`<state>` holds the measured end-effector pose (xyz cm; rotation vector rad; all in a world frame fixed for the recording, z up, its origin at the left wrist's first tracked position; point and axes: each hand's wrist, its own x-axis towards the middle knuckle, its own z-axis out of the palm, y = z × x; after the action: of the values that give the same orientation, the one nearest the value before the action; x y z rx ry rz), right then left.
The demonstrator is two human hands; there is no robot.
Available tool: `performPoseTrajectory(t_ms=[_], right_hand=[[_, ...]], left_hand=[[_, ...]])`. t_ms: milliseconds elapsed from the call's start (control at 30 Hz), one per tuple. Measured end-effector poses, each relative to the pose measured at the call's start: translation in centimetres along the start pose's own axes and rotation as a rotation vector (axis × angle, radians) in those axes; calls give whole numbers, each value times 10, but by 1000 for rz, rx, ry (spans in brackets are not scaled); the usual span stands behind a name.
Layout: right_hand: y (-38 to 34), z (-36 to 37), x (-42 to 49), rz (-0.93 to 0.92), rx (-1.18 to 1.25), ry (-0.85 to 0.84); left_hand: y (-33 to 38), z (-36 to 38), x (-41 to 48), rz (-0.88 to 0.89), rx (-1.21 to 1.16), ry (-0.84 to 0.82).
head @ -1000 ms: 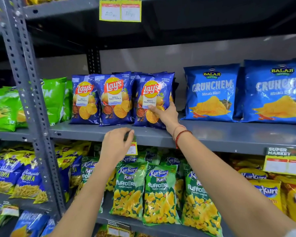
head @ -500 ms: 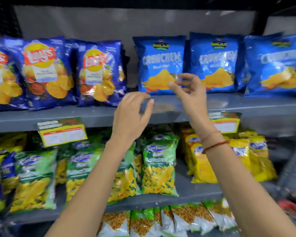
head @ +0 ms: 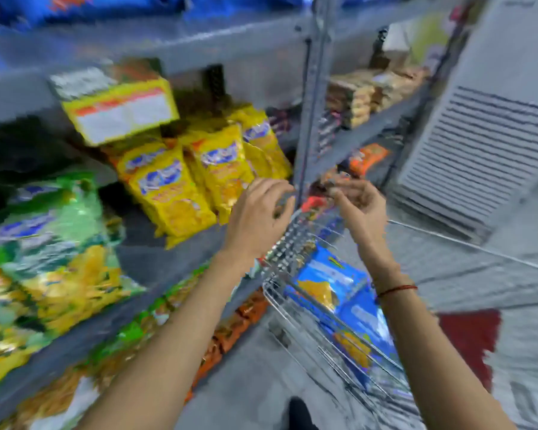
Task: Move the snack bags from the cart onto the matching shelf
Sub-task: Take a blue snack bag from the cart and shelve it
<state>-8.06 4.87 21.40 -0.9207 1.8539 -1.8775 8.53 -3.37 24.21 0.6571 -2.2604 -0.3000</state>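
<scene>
Hovering over the cart (head: 295, 293), I've got both hands empty: left hand (head: 257, 218) fingers loosely spread, right hand (head: 359, 209) half-curled. Blue snack bags (head: 330, 280) are in the basket, so I judge more shelving remains.

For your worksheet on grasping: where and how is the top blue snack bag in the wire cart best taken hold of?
Probably the upper edge of the blue snack bag, reached from above: it lies flat, face up, in the wire cart, whose sides block a sideways approach. Both hands are empty above it.
</scene>
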Motion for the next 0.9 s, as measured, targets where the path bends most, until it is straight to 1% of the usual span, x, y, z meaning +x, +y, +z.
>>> performPoseTrajectory(t_ms=[100,267,367,433,500,533,600,633,700,767,833,900], right_hand=[[75,-44,0,176,-114,94],[195,-102,-20,519,-304,142],[242,-124,-42,734,-364,139],[275,-142,-55,894,-343,146],[302,-156,-64,990,-286,167],[310,-162,-66,1056,-250,177],[325,-170,-69,1168,-160,194],[338,-173,-71,1177,-98,211],[388,-187,-86,1160,9,274],[390,-189,-89,1202,73,311],[372,-186,-81,1218,131,301],[383,-187,-80,1213,108,298]], left_hand=[[-7,69,-7,-86,-66,-212],[-19,170,-35,-255,-162,-508],[-25,220,-53,-337,-197,-717],[-26,255,-63,-375,-183,-894],[-22,287,-71,-379,-173,-1025],[-18,301,-73,-390,-172,-1068],[-11,330,-76,-410,-167,-1102],[-7,343,-78,-417,-167,-1105],[0,368,-81,-444,-175,-1138],[3,394,-87,-472,-183,-1202],[4,416,-93,-485,-194,-1270],[3,436,-103,-468,-191,-1320]])
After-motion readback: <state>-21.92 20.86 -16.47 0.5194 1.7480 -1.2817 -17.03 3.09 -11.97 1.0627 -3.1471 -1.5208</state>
